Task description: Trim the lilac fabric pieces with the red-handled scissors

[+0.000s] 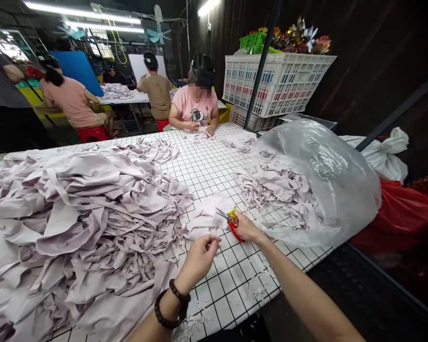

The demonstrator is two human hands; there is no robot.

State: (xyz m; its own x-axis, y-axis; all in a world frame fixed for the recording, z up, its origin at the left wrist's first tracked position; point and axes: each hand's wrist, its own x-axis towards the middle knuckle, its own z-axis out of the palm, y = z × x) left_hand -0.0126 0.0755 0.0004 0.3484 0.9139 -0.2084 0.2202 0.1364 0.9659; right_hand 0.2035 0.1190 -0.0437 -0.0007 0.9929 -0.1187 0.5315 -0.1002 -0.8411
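Observation:
My right hand (247, 228) is closed around small scissors (227, 218) with red and yellow handles, blades pointing left over a pale lilac fabric piece (206, 216) on the gridded table (214, 171). My left hand (199, 259), with bead bracelets at the wrist, is pinched shut just below that piece; whether it holds fabric or thread is too small to tell. A big heap of lilac fabric strips (74, 218) lies to the left.
A clear plastic bag (324, 185) holding cut lilac pieces lies at the right. Behind it stand white crates (278, 83). A person in a pink shirt (196, 107) works at the table's far end. Others sit at a table behind. A red bag (399, 218) sits at the right.

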